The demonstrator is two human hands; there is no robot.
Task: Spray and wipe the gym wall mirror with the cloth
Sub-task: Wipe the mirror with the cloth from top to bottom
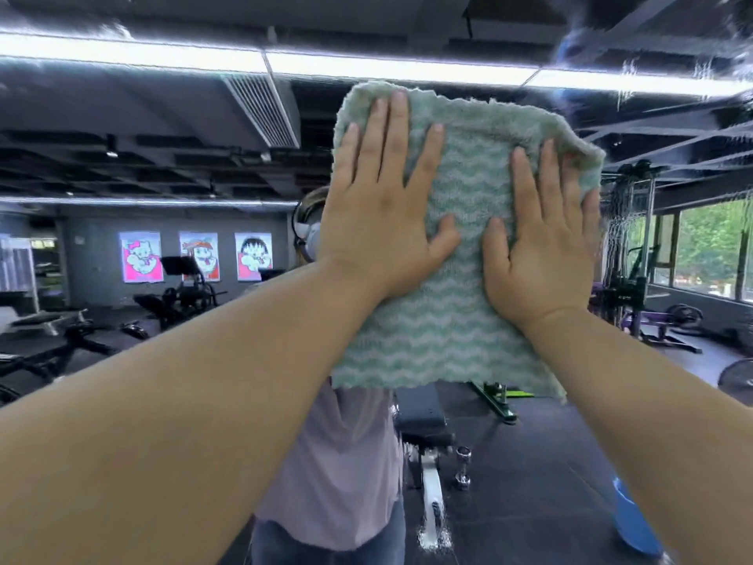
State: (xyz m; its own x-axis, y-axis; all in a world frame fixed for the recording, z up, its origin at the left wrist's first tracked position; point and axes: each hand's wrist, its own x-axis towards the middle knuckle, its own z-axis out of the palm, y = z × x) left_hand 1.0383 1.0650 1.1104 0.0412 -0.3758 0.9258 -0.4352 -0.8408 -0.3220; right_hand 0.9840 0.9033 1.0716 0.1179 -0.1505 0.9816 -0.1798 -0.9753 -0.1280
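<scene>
Gym wall mirror (163, 165) is filling the whole view and reflecting a dark-ceilinged room, with droplets (627, 75) streaking its upper right corner. One cloth (456, 311), mint green with white wavy stripes and a fuzzy edge, is lying flat against the glass at the centre, its upper right corner curling over. Two hands are pressing it there. The left hand (383, 222) is lying flat with fingers spread on the cloth's upper left part. The right hand (538, 246) is lying flat with fingers straight on its right side. In the reflection, three cartoon posters (198, 256) are hanging in a row on the far wall. One weight bench (423, 426) is standing below the cloth. One chrome dumbbell (463, 468) is lying just beside the bench on the floor.
</scene>
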